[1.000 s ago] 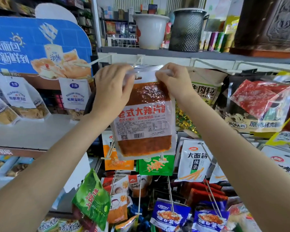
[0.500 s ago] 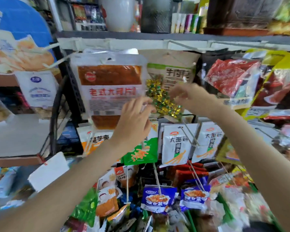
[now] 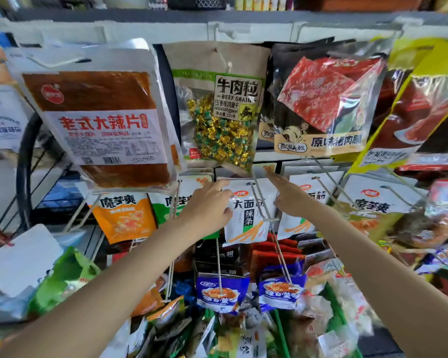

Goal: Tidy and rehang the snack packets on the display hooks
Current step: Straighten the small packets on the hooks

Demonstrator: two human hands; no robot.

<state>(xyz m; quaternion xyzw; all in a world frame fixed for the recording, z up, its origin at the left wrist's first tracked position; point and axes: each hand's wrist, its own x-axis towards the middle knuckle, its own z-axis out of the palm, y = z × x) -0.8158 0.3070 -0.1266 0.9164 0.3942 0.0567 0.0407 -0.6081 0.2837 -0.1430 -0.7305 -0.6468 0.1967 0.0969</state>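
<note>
**Risk: snagging the white pack on its hook**

Both hands are reaching into the 2nd row, either side of the white pack [image 3: 248,215] hanging on a long hook [image 3: 263,202]. Left hand [image 3: 210,205] is touching the pack's left edge, fingers loosely curled; can't tell if it's actually pinching. Right hand [image 3: 287,197] is hovering just beside the right edge, forefinger out, holding nothing.

What could go wrong:
- Pulling sideways instead of along the hook is likely tearing the hang-hole.
- Neighbouring hook tips are sitting close to both wrists, so a quick move is risking a scrape or knocking the green pack [image 3: 173,205] off.
- The big red pack [image 3: 101,125] above is hanging tilted w/ its bottom edge near the left hand; bumping it could unseat it.
</note>
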